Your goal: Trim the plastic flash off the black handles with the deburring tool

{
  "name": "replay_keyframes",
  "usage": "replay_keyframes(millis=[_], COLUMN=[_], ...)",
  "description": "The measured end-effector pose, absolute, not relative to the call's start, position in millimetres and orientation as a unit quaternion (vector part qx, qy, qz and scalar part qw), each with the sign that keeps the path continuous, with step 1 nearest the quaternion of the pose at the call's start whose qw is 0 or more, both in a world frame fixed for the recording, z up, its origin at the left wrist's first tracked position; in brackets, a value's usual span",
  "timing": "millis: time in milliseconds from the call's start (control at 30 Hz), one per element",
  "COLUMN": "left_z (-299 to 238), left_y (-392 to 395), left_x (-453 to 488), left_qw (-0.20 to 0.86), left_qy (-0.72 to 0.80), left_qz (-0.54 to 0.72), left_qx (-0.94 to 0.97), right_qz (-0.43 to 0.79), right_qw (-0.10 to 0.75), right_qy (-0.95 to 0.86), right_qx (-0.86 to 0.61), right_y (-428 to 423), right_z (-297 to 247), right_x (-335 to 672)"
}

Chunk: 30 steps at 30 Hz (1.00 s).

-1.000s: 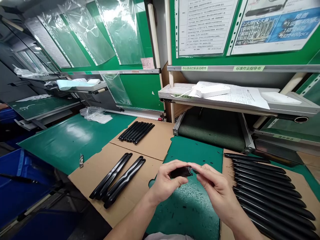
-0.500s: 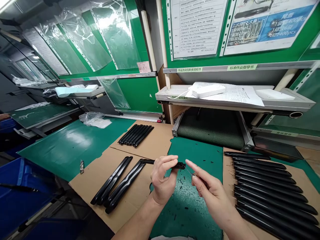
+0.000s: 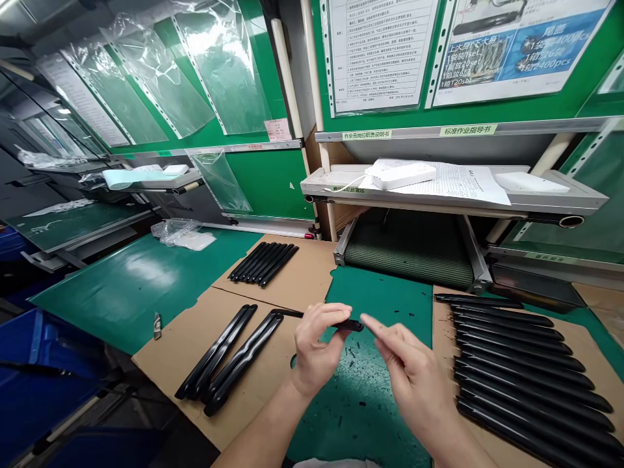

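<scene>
A long black plastic part (image 3: 350,324) is in my left hand (image 3: 319,351), whose fingers and thumb pinch it close to its right end. The rest of the part runs out to the left behind the hand. My right hand (image 3: 407,364) is closed, with its index finger reaching to the part's right end. A thin metal blade showed in this hand a moment before; the fingers now hide it. Left of my hands, several glossy black plastic parts (image 3: 244,361) lie on a cardboard sheet (image 3: 168,354).
More black parts (image 3: 517,364) lie in a row on cardboard at right, and a smaller group (image 3: 263,263) lies at the back. Black scraps (image 3: 353,370) litter the green table (image 3: 380,292). A conveyor belt (image 3: 412,250) sits beneath a shelf (image 3: 453,195); a blue bin (image 3: 43,403) stands at left.
The black part has turned slightly in my left hand, so its end looks flatter. My right hand has shifted and rolled, and the metal blade has gone out of sight.
</scene>
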<state>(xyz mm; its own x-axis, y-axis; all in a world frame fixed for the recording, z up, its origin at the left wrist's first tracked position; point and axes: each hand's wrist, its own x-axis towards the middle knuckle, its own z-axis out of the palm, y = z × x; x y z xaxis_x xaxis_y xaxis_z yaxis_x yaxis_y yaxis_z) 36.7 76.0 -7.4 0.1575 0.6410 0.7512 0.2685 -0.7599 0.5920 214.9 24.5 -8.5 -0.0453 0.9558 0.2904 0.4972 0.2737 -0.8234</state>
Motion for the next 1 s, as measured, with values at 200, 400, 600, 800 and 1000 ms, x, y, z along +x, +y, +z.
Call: replay_keyframes(millis=[200, 400, 600, 800, 1000], left_z=[-7, -5, -24, -3, 23], left_y=[71, 69, 69, 105, 117], left_x=[41, 49, 58, 63, 55], left_qw=[0.483, 0.504, 0.672, 0.769, 0.658], left_qy=[0.322, 0.333, 0.454, 0.354, 0.368], left_qz=[0.481, 0.443, 0.466, 0.516, 0.6], left_qx=[0.657, 0.662, 0.354, 0.133, 0.265], right_qz=[0.184, 0.003, -0.129, 0.204, 0.389], right_qw=[0.488, 0.515, 0.52, 0.439, 0.318], right_qy=[-0.677, -0.734, -0.748, -0.765, -0.685], right_qx=[-0.519, -0.444, -0.391, -0.425, -0.527], right_y=[30, 31, 27, 19, 27], right_z=[-3, 3, -2, -24, -25], right_x=[216, 207, 203, 187, 207])
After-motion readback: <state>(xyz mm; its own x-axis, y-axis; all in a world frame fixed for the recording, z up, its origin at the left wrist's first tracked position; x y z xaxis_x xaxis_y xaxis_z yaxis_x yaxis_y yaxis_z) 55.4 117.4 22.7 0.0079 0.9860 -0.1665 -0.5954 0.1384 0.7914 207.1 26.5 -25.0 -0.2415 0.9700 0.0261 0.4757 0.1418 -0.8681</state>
